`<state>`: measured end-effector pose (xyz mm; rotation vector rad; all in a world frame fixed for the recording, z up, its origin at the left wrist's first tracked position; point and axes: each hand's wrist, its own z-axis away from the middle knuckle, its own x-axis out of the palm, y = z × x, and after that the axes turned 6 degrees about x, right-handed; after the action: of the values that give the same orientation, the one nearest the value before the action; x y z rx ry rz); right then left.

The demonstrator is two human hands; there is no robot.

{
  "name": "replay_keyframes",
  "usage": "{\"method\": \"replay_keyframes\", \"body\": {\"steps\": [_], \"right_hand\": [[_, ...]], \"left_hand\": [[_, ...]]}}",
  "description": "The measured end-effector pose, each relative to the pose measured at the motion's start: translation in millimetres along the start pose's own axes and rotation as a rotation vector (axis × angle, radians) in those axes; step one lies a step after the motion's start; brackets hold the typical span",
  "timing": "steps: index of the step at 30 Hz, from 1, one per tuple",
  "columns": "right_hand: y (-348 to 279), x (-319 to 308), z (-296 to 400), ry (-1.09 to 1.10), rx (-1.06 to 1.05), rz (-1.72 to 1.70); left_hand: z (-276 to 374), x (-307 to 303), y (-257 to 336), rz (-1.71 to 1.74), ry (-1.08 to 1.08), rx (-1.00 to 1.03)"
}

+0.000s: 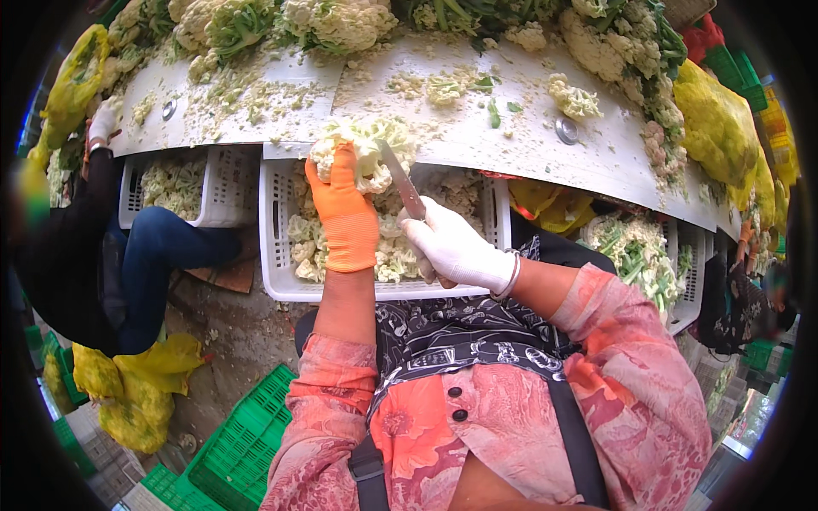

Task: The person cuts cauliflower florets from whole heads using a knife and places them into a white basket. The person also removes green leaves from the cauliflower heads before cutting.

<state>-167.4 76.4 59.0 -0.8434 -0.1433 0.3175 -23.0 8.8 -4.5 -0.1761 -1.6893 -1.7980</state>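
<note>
My left hand (343, 207), in an orange glove, holds a piece of cauliflower (370, 153) at the near edge of the metal table. A knife (402, 180) is in my right hand (450, 246), which wears a white glove; its blade reaches up to the cauliflower's right part, and its tip lies against the florets. Beneath both hands stands a white plastic crate (275, 255) with cut cauliflower florets (396, 259) in it. The handle is mostly hidden by my right fingers.
Cauliflower heads (339, 25) with leaves line the far side of the crumb-strewn metal table (396, 121). Crates of cauliflower stand left and right below it. A co-worker in dark clothes sits at left, another at right. Yellow mesh sacks (716, 121) and a green crate (246, 441) are nearby.
</note>
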Motion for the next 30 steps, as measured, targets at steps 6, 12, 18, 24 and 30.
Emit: {"method": "replay_keyframes", "body": {"steps": [6, 12, 18, 24, 30], "right_hand": [[0.2, -9.0, -13.1, -0.226, 0.144, -0.28], [2.4, -14.6, -1.1, -0.113, 0.088, -0.082], [12.0, -35.1, -14.3, 0.266, -0.483, 0.472], [18.3, -43.9, -21.9, 0.306, -0.638, 0.709], [17.6, -41.0, -27.5, 0.282, -0.507, 0.826]], "left_hand": [[16.0, 13.2, -4.9, -0.305, -0.208, 0.32], [-13.0, -7.2, 6.1, 0.072, -0.111, -0.026], [-9.5, -7.9, 19.5, 0.231, -0.273, -0.274], [-5.1, 0.0, 26.3, 0.088, -0.203, -0.339], [-4.8, -7.6, 12.2, -0.144, -0.273, -0.199]]}}
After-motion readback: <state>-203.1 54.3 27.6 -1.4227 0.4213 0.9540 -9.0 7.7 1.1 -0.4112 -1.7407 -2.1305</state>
